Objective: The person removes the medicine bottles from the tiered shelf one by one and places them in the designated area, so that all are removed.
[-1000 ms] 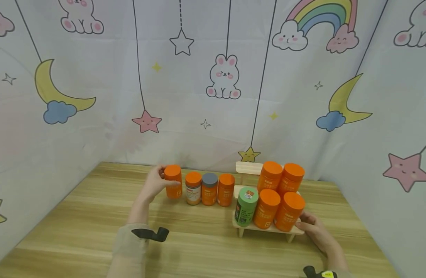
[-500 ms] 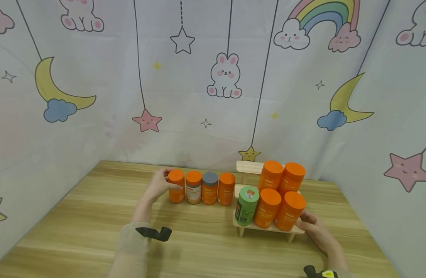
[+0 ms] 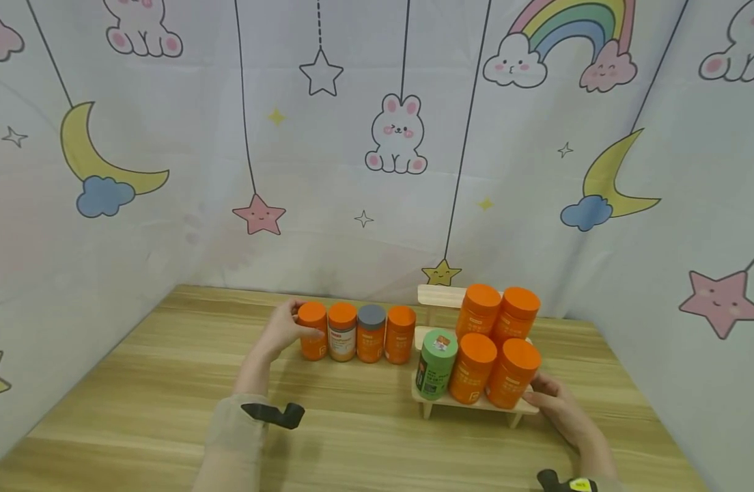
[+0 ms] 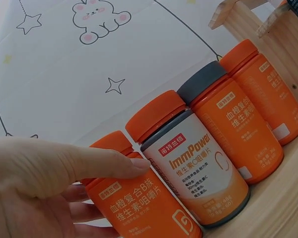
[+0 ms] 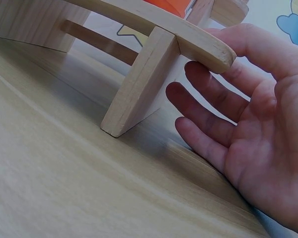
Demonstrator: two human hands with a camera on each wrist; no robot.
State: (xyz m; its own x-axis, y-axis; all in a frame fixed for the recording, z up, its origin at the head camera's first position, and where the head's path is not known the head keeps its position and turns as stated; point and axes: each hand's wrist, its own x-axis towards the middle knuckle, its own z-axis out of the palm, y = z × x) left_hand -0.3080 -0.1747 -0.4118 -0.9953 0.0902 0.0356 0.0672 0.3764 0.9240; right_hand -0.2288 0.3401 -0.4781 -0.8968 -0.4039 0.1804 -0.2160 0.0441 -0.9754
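Bottles (image 3: 371,343) number four on the table (image 3: 340,437), five on the rack (image 3: 441,296).

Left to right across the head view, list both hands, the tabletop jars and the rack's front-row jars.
Left hand, orange-lidded orange cylindrical jar, white-labelled orange-lidded jar, grey-lidded orange jar, second orange-lidded orange jar, green cylindrical jar, third orange-lidded orange jar, fourth orange-lidded orange jar, right hand.

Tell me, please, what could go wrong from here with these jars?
The left hand grips the leftmost jar, close beside the white-labelled jar; a sideways push could topple both. The right hand holds one end of the wooden stand; a tug might tip the green jar standing on it.
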